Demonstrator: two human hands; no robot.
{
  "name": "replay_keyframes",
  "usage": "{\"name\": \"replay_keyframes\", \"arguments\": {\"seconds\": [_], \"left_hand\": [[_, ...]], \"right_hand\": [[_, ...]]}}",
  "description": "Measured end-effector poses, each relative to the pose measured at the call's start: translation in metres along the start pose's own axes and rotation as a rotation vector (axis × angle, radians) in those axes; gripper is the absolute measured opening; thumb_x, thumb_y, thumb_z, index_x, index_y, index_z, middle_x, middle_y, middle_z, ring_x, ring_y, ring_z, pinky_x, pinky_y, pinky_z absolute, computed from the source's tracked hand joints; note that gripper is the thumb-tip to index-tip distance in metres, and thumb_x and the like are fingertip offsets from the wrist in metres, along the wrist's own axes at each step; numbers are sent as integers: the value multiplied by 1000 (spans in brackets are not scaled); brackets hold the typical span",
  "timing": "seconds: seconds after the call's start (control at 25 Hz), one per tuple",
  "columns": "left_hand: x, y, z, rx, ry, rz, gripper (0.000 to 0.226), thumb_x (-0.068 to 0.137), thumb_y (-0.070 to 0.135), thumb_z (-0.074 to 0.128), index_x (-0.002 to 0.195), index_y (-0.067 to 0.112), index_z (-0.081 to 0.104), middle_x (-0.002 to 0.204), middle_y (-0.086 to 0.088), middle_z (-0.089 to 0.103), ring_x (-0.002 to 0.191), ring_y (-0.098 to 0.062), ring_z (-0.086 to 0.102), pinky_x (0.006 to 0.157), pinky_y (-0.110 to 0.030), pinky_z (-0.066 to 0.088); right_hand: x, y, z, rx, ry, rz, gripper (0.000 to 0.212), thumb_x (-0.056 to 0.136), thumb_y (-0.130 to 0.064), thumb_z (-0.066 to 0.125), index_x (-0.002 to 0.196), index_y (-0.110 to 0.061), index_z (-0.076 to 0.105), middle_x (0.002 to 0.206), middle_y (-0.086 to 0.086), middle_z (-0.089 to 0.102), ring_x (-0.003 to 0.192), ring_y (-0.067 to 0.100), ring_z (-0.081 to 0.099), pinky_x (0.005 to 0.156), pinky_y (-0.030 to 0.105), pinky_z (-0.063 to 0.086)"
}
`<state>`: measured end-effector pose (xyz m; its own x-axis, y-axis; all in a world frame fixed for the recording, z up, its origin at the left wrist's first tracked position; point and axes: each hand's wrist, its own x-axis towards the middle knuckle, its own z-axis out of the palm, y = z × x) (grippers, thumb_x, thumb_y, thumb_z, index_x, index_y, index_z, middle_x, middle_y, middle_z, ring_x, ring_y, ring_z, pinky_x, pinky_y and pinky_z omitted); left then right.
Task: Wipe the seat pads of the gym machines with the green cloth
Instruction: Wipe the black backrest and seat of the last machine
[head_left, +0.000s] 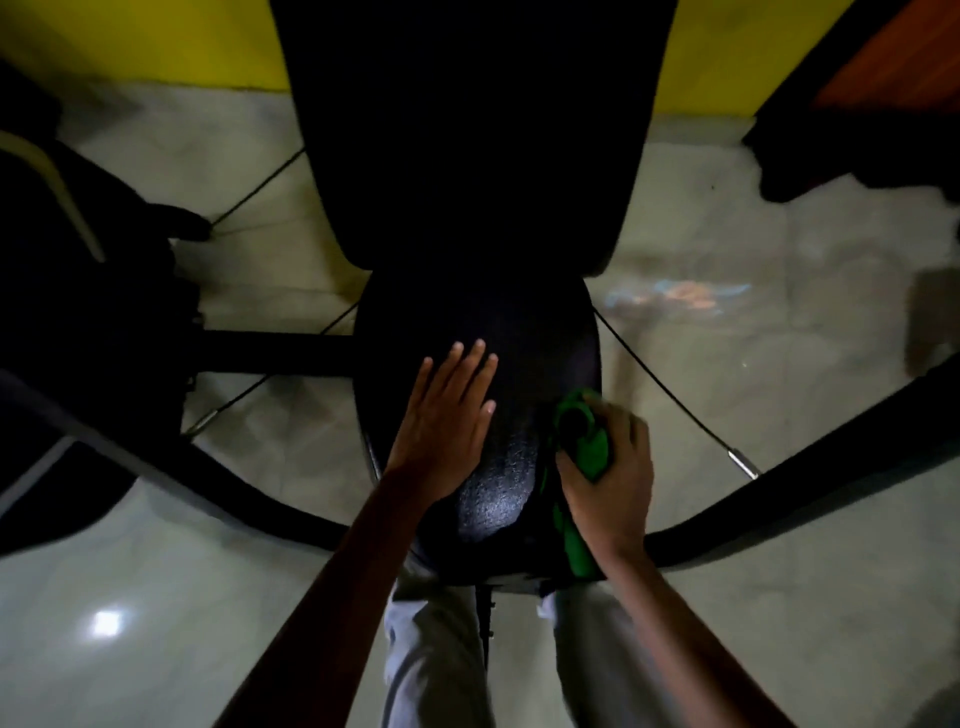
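Note:
A black seat pad (524, 338) of a gym machine lies straight below me, with its tall black back pad (472, 130) rising behind it. My left hand (447, 421) rests flat on the seat's left half, fingers straight and spread. My right hand (610, 467) grips a bunched green cloth (584, 447) at the seat's right edge. A strip of the cloth hangs down along the edge toward my wrist.
Black machine arms (810, 467) curve out on both sides of the seat. Thin cables (670, 400) with metal ends run across the pale tiled floor (727, 234). More dark equipment (78, 270) stands at the left. A yellow wall (727, 52) is behind.

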<state>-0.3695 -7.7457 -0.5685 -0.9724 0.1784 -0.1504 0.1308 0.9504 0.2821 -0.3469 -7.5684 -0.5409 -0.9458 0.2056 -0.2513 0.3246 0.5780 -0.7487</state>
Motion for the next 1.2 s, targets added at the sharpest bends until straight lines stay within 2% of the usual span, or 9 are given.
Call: {"name": "replay_keyframes", "arguments": {"seconds": [0.16, 0.32, 0.52, 0.72, 0.88, 0.96, 1.08, 1.2], "left_hand": [[-31, 19, 6, -39, 146, -182, 49, 97, 28, 30, 140, 10, 45, 148, -7, 41, 140, -24, 32, 116, -42, 18], [-51, 36, 5, -101, 255, -291, 47, 96, 27, 34, 137, 10, 49, 147, -5, 43, 139, -20, 33, 116, -41, 23], [-48, 31, 8, -139, 265, -312, 48, 94, 29, 36, 138, 12, 49, 146, -5, 44, 139, -20, 34, 115, -42, 21], [-48, 29, 11, -157, 277, -320, 47, 94, 27, 37, 137, 12, 50, 146, -6, 44, 139, -21, 34, 116, -41, 21], [-50, 28, 12, -158, 262, -306, 46, 95, 28, 39, 138, 12, 48, 147, -7, 42, 139, -22, 33, 117, -40, 19], [-52, 28, 13, -168, 270, -304, 46, 94, 28, 40, 137, 13, 49, 146, -6, 43, 138, -21, 34, 117, -39, 18], [-51, 30, 13, -140, 289, -315, 46, 93, 29, 42, 136, 14, 51, 145, -6, 45, 137, -21, 36, 115, -39, 19], [-53, 32, 13, -132, 305, -409, 51, 92, 34, 42, 138, 13, 47, 148, -9, 40, 141, -23, 31, 116, -41, 18]], "right_hand": [[66, -13, 0, -399, -292, -400, 58, 71, -23, 75, 125, -14, 55, 125, 12, 50, 113, 32, 50, 88, 35, 46], [88, -26, 13, -511, -350, -611, 56, 71, -25, 75, 123, -10, 58, 124, 18, 53, 114, 38, 50, 91, 39, 46], [93, -22, 25, -525, -271, -643, 52, 73, -26, 74, 117, -2, 58, 119, 24, 54, 109, 43, 52, 85, 44, 48], [92, -18, 29, -544, -255, -666, 59, 72, -39, 59, 117, -1, 56, 121, 24, 53, 108, 45, 54, 82, 51, 51], [92, -18, 27, -521, -280, -638, 65, 73, -48, 50, 120, -4, 54, 122, 22, 52, 107, 44, 54, 83, 51, 51], [91, -22, 24, -516, -308, -649, 59, 73, -40, 58, 119, -5, 56, 123, 21, 52, 107, 43, 55, 83, 48, 50], [107, -43, 35, -514, -403, -818, 48, 73, -27, 68, 116, -5, 61, 119, 18, 56, 105, 40, 58, 83, 43, 51], [133, -85, 73, -488, -525, -858, 42, 78, -21, 72, 114, -4, 62, 115, 17, 58, 104, 37, 59, 84, 38, 48]]}}
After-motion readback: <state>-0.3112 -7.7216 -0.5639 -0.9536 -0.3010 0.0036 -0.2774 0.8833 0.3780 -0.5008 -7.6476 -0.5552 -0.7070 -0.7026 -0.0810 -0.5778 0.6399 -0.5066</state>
